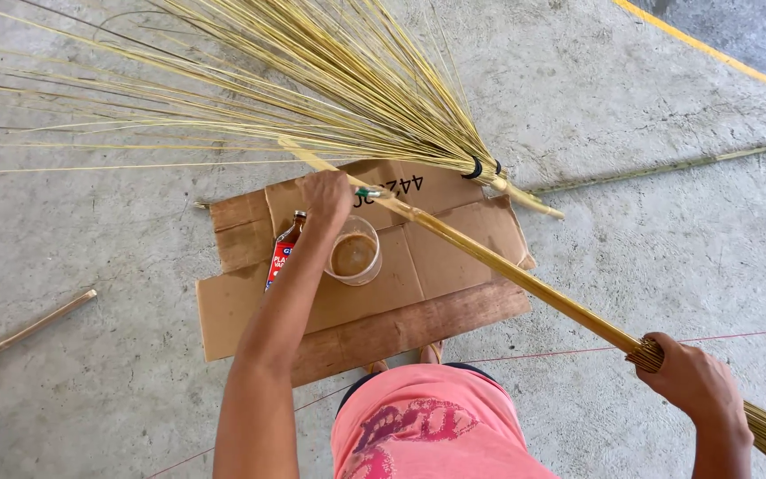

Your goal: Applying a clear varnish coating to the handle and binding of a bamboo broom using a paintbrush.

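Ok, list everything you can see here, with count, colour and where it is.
broom bundle: one, yellow straw fanned out, top
bamboo stick: one, tan, slanting across the cardboard
cardboard: one flattened sheet, brown, on the concrete floor
cup: one, clear, brown liquid inside, on the cardboard
bottle: one, dark, beside the cup
loose stick: one, tan, left
left hand: holds a small brush against the stick
right hand: grips the stick's lower end

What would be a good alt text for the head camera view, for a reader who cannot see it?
Seen from above, a person's left hand holds a small brush against a long bamboo stick, while the right hand grips the stick lower down. A cup of brown liquid and a small bottle stand on flattened cardboard on a concrete floor, with a straw broom beyond.
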